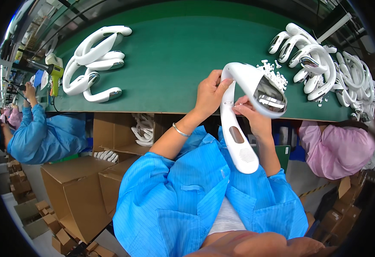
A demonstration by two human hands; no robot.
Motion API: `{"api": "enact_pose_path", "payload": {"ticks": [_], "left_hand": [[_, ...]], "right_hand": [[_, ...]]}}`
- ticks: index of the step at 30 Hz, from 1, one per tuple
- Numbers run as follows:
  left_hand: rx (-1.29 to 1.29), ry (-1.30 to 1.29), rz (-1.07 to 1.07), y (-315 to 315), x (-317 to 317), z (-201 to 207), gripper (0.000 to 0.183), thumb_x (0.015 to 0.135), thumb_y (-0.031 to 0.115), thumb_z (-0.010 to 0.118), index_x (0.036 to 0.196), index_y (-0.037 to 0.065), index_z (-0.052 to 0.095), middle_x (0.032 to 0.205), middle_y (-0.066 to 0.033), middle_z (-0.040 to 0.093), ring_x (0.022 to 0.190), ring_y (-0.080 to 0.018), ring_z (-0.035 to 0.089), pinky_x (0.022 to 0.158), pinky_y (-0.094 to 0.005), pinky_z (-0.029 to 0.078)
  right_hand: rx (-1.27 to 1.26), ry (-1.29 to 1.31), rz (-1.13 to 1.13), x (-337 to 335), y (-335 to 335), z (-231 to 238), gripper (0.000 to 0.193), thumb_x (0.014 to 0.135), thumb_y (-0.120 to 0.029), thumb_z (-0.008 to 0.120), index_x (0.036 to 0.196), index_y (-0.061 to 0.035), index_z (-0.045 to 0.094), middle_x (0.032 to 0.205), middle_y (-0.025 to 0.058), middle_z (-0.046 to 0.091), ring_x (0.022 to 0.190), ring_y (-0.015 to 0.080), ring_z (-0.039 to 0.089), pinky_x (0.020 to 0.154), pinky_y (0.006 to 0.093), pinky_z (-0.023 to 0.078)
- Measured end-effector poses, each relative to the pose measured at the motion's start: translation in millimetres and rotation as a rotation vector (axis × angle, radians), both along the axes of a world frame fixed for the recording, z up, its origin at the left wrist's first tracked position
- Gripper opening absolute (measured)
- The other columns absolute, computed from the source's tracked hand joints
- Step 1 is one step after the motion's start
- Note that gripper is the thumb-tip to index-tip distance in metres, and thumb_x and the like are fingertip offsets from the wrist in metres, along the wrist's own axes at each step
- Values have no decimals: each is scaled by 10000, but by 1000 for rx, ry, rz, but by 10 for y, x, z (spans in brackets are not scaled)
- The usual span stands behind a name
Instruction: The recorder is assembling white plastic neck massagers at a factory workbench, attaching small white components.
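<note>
A white U-shaped neck fan [244, 155] is held up before my chest, over the bench's near edge. One arm of it hangs down, with a dark oval window and a grille of small holes. The other arm carries a glossy dark panel [269, 95]. My left hand [213, 94] grips the curved band from the left, thumb across it. My right hand [252, 115] has its fingertips pinched together against the inner side of the hanging arm; whatever they hold is too small to make out. Past the fan lies a pile of small white plastic parts [276, 77].
On the green bench [166, 55], several white neck fans [94, 55] lie at left beside a yellow-green heat gun [55, 77]. More neck fans [316, 64] are heaped at right. Below stand cardboard boxes [80, 192]. Co-workers in blue [52, 137] and pink [339, 147] sit on either side.
</note>
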State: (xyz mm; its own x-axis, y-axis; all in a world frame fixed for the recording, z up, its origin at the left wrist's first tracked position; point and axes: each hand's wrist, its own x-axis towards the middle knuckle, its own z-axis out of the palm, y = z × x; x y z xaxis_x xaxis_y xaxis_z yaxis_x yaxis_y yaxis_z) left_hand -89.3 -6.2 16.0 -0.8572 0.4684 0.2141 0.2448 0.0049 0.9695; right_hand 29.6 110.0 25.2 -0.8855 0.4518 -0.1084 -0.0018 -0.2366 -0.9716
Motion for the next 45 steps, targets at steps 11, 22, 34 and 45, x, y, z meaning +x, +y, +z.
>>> {"api": "enact_pose_path", "payload": {"ticks": [11, 22, 34, 45], "left_hand": [[60, 73, 47, -5, 102, 24, 196, 864, 182, 620, 983, 31, 584, 739, -103, 651, 614, -169, 624, 546, -281, 471], [14, 67, -47, -19, 147, 62, 183, 882, 114, 596, 1011, -13, 565, 798, -94, 667, 702, -111, 630, 611, -242, 498], [5, 106, -95, 18, 221, 30, 168, 877, 96, 591, 1009, -8, 573, 784, -95, 674, 690, -117, 638, 597, -243, 498], [-13, 158, -74, -11, 273, 77, 192, 825, 126, 646, 973, 20, 588, 713, -105, 640, 583, -168, 615, 520, -267, 466]], "right_hand": [[271, -72, 28, 5, -204, -164, 128, 750, 72, 635, 827, -16, 582, 948, 63, 531, 848, 136, 554, 748, 256, 470], [-28, -137, 211, 19, -80, -86, 326, 797, -15, 567, 1116, 48, 540, 884, 100, 645, 720, 127, 619, 657, 247, 497], [245, -127, 164, 154, 57, -539, 302, 801, -28, 563, 1097, 29, 533, 962, 99, 642, 854, 146, 614, 773, 274, 489], [-94, -109, 100, 146, -116, -290, 218, 787, -9, 563, 1004, 11, 571, 841, 73, 653, 692, 116, 621, 657, 241, 504]]}}
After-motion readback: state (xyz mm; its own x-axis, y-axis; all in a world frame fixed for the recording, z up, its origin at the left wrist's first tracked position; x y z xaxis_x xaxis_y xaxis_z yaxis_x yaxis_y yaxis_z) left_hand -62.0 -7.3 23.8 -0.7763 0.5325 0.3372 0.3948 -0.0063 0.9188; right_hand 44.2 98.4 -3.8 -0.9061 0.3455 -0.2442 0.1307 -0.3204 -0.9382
